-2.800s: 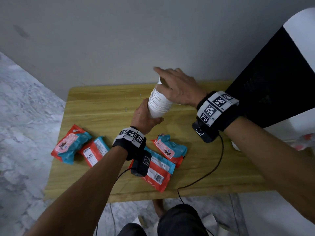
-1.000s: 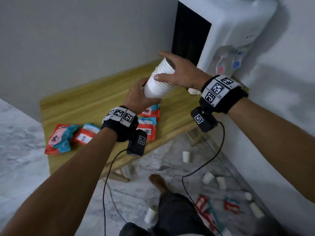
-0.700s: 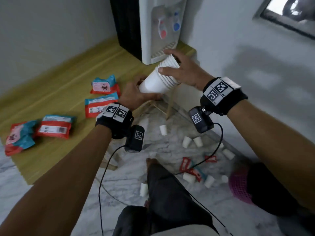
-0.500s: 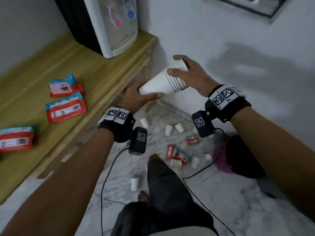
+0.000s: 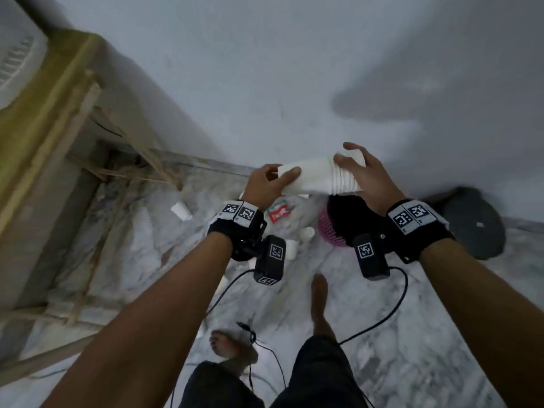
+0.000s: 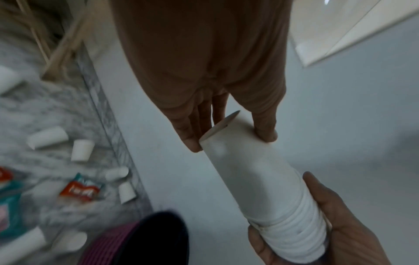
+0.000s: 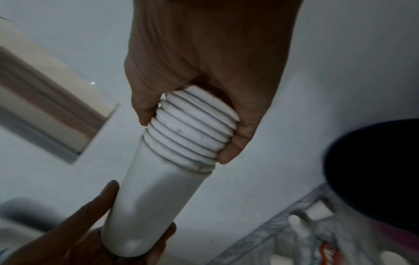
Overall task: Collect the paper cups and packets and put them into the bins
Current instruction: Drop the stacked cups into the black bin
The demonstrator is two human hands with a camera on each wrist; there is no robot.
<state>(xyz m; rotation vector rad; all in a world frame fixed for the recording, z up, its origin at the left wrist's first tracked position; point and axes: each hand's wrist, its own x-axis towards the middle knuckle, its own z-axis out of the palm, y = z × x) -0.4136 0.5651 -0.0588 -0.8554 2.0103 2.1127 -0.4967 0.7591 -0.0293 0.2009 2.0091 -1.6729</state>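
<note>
A stack of white paper cups (image 5: 319,176) lies nearly level between my two hands, above the floor by the wall. My left hand (image 5: 266,184) grips its closed bottom end (image 6: 229,136), thumb on top. My right hand (image 5: 360,175) grips the ribbed rim end (image 7: 192,129). Just below the stack stands a pink mesh bin (image 5: 329,228) with a black liner; its dark opening (image 7: 374,166) shows in the right wrist view. Loose white cups (image 5: 181,211) and a red packet (image 5: 278,213) lie on the marble floor.
The wooden table (image 5: 44,92) with its legs is at the left. A dark round bin or lid (image 5: 474,222) sits by the wall at the right. My bare feet (image 5: 319,301) and the trailing cables (image 5: 379,316) are on the floor below.
I have turned away from the table to the right, carrying the cup stack in both hands. The stack has tipped from upright to nearly level and now hangs over the pink bin.
</note>
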